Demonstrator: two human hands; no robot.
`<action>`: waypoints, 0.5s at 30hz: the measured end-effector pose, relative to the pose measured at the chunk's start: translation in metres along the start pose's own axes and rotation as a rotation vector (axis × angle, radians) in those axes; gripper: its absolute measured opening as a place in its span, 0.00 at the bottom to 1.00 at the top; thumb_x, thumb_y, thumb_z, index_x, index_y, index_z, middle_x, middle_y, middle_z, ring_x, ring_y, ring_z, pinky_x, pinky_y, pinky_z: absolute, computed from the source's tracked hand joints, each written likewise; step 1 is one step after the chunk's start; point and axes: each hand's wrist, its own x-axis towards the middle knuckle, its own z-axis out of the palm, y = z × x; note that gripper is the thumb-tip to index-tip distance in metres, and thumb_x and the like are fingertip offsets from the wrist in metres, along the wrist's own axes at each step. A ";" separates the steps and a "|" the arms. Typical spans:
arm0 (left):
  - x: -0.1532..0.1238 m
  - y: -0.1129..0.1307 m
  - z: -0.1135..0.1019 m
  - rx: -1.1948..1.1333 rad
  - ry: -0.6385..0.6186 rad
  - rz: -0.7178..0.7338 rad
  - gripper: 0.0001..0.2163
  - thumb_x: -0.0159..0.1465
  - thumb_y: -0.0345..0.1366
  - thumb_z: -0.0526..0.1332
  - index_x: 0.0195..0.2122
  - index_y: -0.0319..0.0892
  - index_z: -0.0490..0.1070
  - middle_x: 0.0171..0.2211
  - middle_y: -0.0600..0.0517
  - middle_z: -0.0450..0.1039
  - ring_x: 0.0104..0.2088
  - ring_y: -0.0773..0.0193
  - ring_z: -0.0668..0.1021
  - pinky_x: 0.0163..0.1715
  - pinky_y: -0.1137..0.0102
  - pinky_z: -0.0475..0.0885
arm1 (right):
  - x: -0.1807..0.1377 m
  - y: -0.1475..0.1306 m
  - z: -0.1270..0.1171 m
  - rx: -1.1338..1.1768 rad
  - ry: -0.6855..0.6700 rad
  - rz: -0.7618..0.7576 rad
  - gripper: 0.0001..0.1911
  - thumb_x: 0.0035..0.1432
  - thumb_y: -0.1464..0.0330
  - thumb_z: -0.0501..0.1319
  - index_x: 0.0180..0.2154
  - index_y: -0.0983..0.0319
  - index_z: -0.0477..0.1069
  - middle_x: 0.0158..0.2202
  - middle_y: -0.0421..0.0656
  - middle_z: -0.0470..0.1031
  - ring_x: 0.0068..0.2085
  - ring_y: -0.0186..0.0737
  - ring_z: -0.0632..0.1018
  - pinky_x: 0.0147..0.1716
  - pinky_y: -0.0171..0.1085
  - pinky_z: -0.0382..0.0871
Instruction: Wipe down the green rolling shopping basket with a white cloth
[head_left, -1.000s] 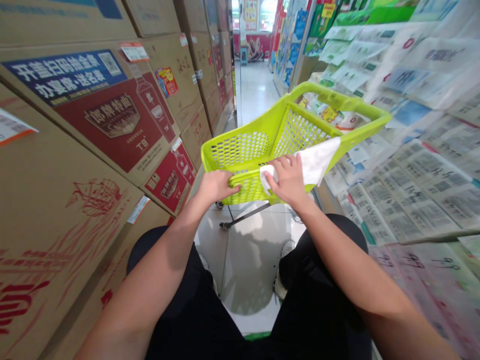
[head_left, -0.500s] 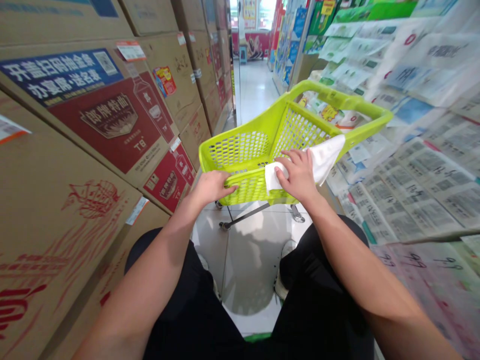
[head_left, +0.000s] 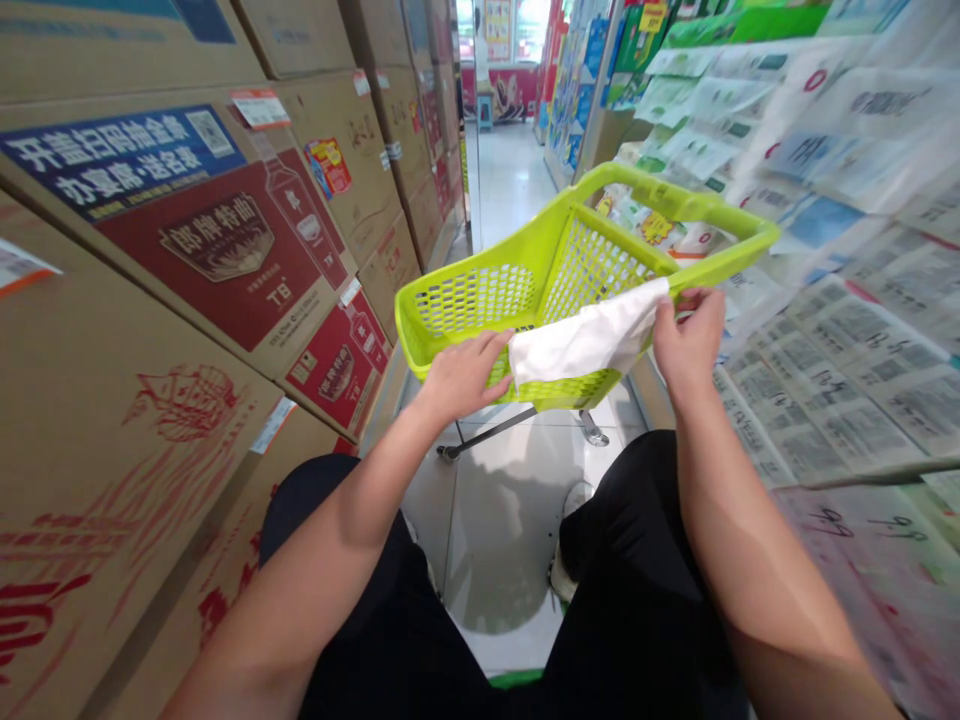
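A lime-green shopping cart with a perforated basket stands before me, its side turned toward my knees. Over its near rim hangs a white cloth, spread along the side up to the handle end. My left hand grips that rim at the cloth's left edge, fingers over the top and thumb outside. At the cloth's upper right corner, my right hand is closed with bent fingers, pinching the cloth beside the cart's frame. Its fingertips are partly hidden.
Stacked cardboard cartons wall the left side. Packs of tissue paper are piled on the right, close to the cart handle. Beyond the cart a tiled aisle leads to a blue stool.
My right hand has moved right from the middle of the rim to the cloth's far corner. The cloth now lies more spread out. My left hand has slid right along the rim.
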 end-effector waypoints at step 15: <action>0.022 0.008 0.001 0.004 0.068 -0.207 0.19 0.77 0.51 0.48 0.50 0.48 0.75 0.48 0.47 0.82 0.48 0.52 0.82 0.38 0.65 0.67 | 0.008 0.015 0.008 0.309 -0.015 0.074 0.25 0.66 0.42 0.56 0.36 0.57 0.68 0.27 0.39 0.68 0.27 0.39 0.70 0.28 0.41 0.69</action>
